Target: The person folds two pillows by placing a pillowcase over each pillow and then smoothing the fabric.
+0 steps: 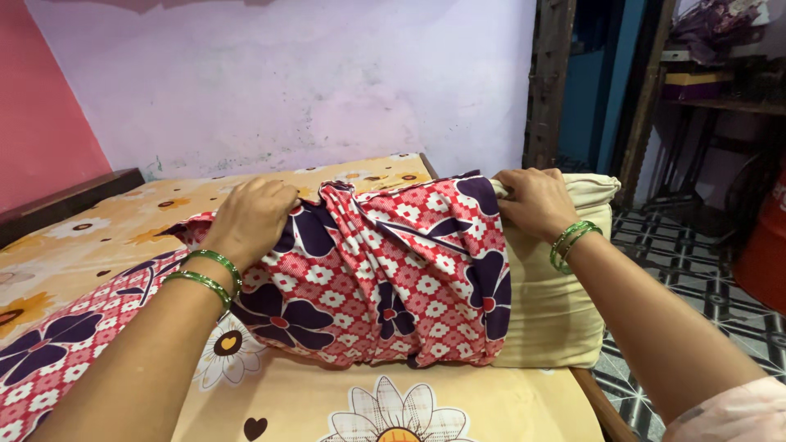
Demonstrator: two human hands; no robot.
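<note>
At the far left the red-and-white checked pillowcase (385, 274), printed with dark purple flowers, trails off the bottom-left corner, so its loose end is cut from view. It lies over a bedsheet (295, 405) in yellow-orange with daisy prints, and the bed's dark wooden frame (70, 200) shows only as a strip against the pink wall.

The left hand (252, 217) comes in from the lower left, forearm straight, 2 green bangles (205, 274) at the wrist. It is palm down, its fingers curled together and clamped on a bunched fold of the pillowcase; the fingertips are buried in the cloth and hidden.

In the middle, the pillowcase is gathered in ridges around a cream pillow (557, 303), covering most of it. The pillow lies across the bed near its right edge, with only its right end bare.

The right hand (536, 200) reaches in from the lower right, wrist bent, green bangles (573, 241) on it too. Its fingers are closed on the pillowcase's open hem at the pillow's top corner; the thumb cannot be made out.

Beyond, the patterned floor tiles (696, 303) and dark shelving (712, 90) are dim and hard to read.
</note>
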